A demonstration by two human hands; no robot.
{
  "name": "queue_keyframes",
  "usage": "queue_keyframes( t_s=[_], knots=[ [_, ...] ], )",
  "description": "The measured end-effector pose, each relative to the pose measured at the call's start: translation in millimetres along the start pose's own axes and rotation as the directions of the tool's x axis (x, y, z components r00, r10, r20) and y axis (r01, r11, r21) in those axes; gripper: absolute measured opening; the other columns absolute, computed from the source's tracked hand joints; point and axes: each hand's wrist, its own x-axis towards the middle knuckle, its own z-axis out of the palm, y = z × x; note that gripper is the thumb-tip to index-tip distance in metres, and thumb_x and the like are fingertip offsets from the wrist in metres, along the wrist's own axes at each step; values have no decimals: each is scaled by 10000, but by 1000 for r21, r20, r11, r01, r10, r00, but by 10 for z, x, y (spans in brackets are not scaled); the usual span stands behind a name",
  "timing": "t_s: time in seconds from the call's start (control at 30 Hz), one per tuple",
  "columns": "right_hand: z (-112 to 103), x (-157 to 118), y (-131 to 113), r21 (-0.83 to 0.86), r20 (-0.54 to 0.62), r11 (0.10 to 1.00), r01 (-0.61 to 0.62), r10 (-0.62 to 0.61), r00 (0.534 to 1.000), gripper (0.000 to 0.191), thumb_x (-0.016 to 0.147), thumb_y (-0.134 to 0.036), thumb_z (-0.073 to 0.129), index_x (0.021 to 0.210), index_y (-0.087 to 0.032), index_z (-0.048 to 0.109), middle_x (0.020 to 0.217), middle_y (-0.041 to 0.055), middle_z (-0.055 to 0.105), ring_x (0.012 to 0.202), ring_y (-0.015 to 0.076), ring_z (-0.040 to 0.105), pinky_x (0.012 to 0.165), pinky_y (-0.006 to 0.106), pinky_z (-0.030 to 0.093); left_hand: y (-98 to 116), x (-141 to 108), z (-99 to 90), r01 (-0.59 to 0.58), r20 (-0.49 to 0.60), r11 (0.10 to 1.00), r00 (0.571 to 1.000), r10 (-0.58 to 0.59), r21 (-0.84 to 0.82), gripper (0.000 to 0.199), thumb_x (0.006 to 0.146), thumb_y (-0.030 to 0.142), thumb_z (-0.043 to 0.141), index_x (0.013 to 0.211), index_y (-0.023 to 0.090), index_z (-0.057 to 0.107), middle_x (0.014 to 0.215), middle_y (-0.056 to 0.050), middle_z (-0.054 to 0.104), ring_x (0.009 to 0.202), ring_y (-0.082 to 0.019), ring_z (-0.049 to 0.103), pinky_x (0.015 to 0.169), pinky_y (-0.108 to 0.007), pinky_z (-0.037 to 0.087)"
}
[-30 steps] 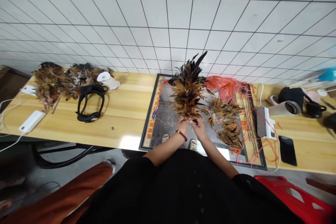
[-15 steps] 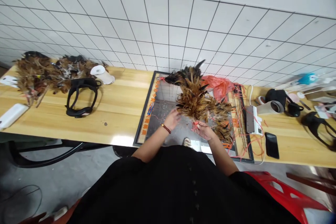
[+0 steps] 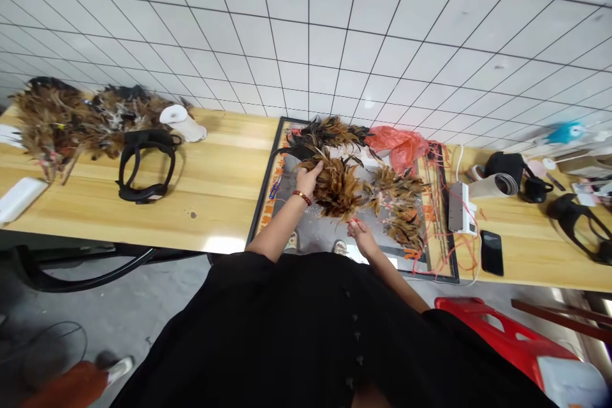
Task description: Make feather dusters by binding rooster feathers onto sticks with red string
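Observation:
A bunch of brown feathers [image 3: 338, 188] with dark tips is held over the glass-topped panel. My left hand [image 3: 310, 181], with a beaded bracelet at the wrist, is closed around its left side; some fingers are hidden behind the feathers. Below the bunch, my right hand [image 3: 364, 237] pinches red string [image 3: 354, 222] at the lower end of the bunch. Whether the string is tied to the feathers cannot be made out. Behind the bunch lie more dark-tipped feathers [image 3: 329, 131]. Another pile of brown feathers [image 3: 404, 226] rests to the right.
A crumpled red plastic bag [image 3: 399, 145] lies at the back. On the right are a power strip [image 3: 459, 207], a phone [image 3: 492, 253] and loose red strings. To the left stand a white spool [image 3: 184, 122], a black headset frame [image 3: 146, 166] and feather piles [image 3: 57, 121].
My left hand has moved up and taken hold of the feather bunch, which has tipped lower and to the left. My right hand stays at its lower end. The view has tilted down.

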Motion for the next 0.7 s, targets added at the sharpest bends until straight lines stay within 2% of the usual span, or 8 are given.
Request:
queue_keyframes(
  t_s=[0.1, 0.23, 0.3, 0.37, 0.47, 0.53, 0.6, 0.7],
  knots=[
    [58, -9, 1, 69, -48, 996, 62, -58, 997, 308, 789, -502, 687, 781, -229, 543, 582, -69, 352, 519, 85, 326, 595, 258, 422, -23, -51, -108, 20, -34, 1000, 999, -19, 24, 302, 594, 358, 820, 638, 161, 596, 636, 11, 640, 617, -115, 606, 623, -234, 465],
    [2, 14, -212, 271, 16, 963, -3, -2, 1000, 213, 863, -436, 622, 823, -233, 573, 582, -70, 246, 489, 90, 248, 559, 259, 417, -74, -149, -354, 162, -146, 983, 974, -173, -85, 242, 660, 292, 750, 789, 186, 575, 749, 10, 652, 623, -94, 611, 613, -223, 452],
    [-49, 25, -317, 347, 41, 937, -31, 18, 999, 170, 885, -385, 597, 821, -228, 588, 591, -67, 221, 491, 92, 229, 551, 249, 407, -132, -190, -453, 209, -189, 977, 958, -214, -46, 209, 679, 256, 717, 796, 192, 555, 738, 20, 633, 601, -79, 593, 609, -217, 445],
    [-83, 25, -374, 394, 54, 918, -45, 26, 998, 149, 888, -353, 594, 820, -220, 603, 599, -66, 207, 497, 92, 219, 552, 240, 399, -206, -226, -487, 242, -179, 970, 955, -235, 15, 179, 667, 209, 708, 763, 182, 559, 703, 19, 616, 578, -79, 574, 588, -216, 428],
    [-90, 2, -378, 419, 81, 906, -62, 30, 996, 132, 870, -340, 617, 837, -213, 624, 608, -66, 202, 507, 92, 217, 556, 240, 392, -276, -255, -399, 228, -119, 971, 968, -219, 69, 142, 642, 156, 714, 736, 166, 609, 690, 8, 621, 595, -91, 572, 595, -223, 423],
    [-84, -24, -355, 404, 105, 912, -69, 29, 994, 150, 845, -357, 649, 844, -208, 631, 611, -67, 204, 512, 91, 220, 556, 243, 389, -248, -242, -269, 156, -69, 982, 986, -149, 110, 115, 653, 149, 713, 743, 169, 644, 706, 5, 634, 631, -97, 575, 635, -230, 438],
    [-82, -51, -321, 359, 131, 931, -73, 27, 991, 205, 808, -396, 688, 852, -203, 633, 609, -71, 205, 517, 90, 223, 554, 247, 386, -148, -201, -107, -18, 22, 982, 1000, 14, 189, 89, 687, 169, 706, 769, 178, 674, 750, -6, 662, 697, -116, 593, 709, -252, 464],
    [-86, -82, -236, 175, 128, 984, -6, -17, 992, 322, 786, -513, 674, 875, -207, 624, 596, -72, 225, 517, 98, 244, 550, 267, 391, 67, -123, 154, -317, 193, 901, 944, 269, 296, 104, 738, 226, 701, 830, 179, 700, 865, -45, 705, 815, -154, 624, 824, -296, 480]
  ],
)
